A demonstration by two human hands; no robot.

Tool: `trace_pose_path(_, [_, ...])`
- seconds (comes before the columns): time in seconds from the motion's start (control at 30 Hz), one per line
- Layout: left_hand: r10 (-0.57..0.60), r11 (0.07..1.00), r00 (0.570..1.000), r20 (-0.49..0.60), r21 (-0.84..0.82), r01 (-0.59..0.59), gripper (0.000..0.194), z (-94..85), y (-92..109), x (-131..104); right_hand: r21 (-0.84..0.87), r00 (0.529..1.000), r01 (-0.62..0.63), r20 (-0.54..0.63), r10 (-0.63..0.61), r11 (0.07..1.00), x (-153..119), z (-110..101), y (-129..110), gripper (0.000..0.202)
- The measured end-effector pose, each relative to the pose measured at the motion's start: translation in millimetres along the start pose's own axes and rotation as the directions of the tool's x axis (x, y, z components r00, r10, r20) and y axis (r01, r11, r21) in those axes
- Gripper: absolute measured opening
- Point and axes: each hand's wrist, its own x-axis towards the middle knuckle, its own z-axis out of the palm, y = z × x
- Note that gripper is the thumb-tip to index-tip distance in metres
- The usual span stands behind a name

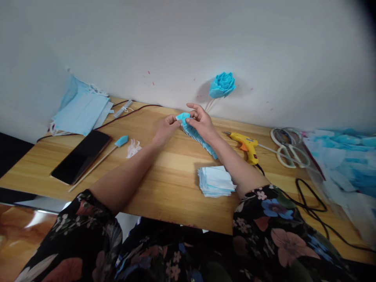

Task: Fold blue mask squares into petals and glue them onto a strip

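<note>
Both hands meet over the middle of the wooden table, at a small folded blue piece (183, 116). My left hand (167, 128) pinches its left corner between thumb and fingers. My right hand (201, 120) holds its right side with the thumb and index finger, the other fingers raised. Beneath and beside my right hand, a row of overlapping blue folded pieces (196, 136) runs down to the right. A stack of pale blue squares (216, 181) lies nearer to me, by my right forearm.
A phone (82, 156), a blue-tipped stick (95, 167) and blue masks (82, 109) lie left. A blue flower (222, 85) leans at the wall. Right are a yellow glue gun (248, 145), its cable, scissors (289, 154) and a bag of blue pieces (349, 164).
</note>
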Motion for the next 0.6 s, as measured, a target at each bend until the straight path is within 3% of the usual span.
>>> trace_pose_path(0.13, [-0.012, 1.0, 1.0, 0.026, 0.018, 0.011, 0.014, 0.3, 2, -1, 0.001, 0.999, -0.045, 0.02, 0.045, 0.999, 1, -4, -2, 0.06])
trace_pose_path(0.33, [0.007, 0.999, 1.0, -0.022, 0.036, -0.007, 0.014, -0.9, 1, 0, -0.015, 0.995, -0.047, 0.092, 0.049, 0.999, 0, -12, -7, 0.075])
trace_pose_path(0.6, [0.065, 0.996, 0.998, 0.008, 0.056, -0.066, 0.02, -2.5, 2, -1, -0.159, 0.999, 0.016, 0.033, -0.011, 0.987, 0, -8, -6, 0.062])
